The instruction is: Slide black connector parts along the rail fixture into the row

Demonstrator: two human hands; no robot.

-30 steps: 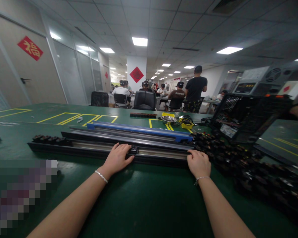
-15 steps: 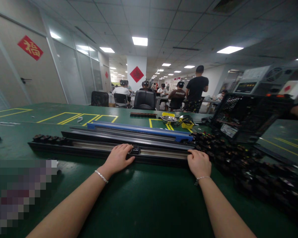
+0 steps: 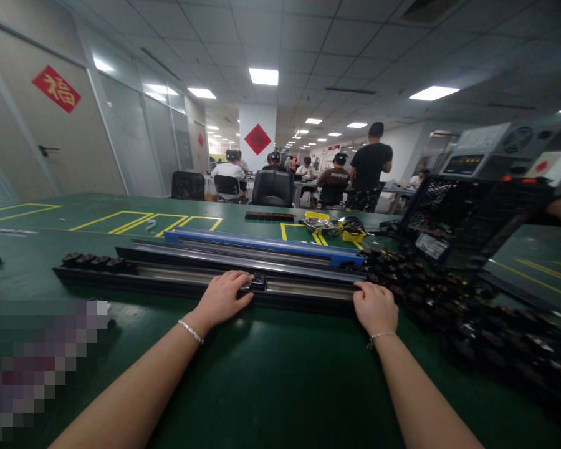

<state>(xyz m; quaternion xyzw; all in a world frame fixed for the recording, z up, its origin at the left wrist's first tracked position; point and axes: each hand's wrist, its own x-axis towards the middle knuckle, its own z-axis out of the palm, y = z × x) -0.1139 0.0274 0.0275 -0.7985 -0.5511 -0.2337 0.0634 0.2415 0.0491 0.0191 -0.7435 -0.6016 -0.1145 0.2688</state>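
Observation:
A long black channel rail [image 3: 308, 302] with a pale metal inside lies across the table in front of me. My left hand [image 3: 224, 295] bends over its middle, fingertips in the channel against a small black block [image 3: 258, 282], thumb at the front wall. What lies under the palm is hidden. My right hand [image 3: 376, 305] is closed round the rail's right end, fingers over the top edge. Several similar black blocks [image 3: 96, 262] sit in a row at the left end of the channel.
Behind lie another dark rail [image 3: 206, 257] and a blue rail [image 3: 262, 242]. A heap of small black parts [image 3: 486, 318] spreads at right, before an open computer case [image 3: 467, 218]. A metal bowl [image 3: 318, 224] stands farther back. Several people sit beyond the table.
The small black block by my left fingertips has slid slightly to the right along the channel. Both hands have stayed nearly in place.

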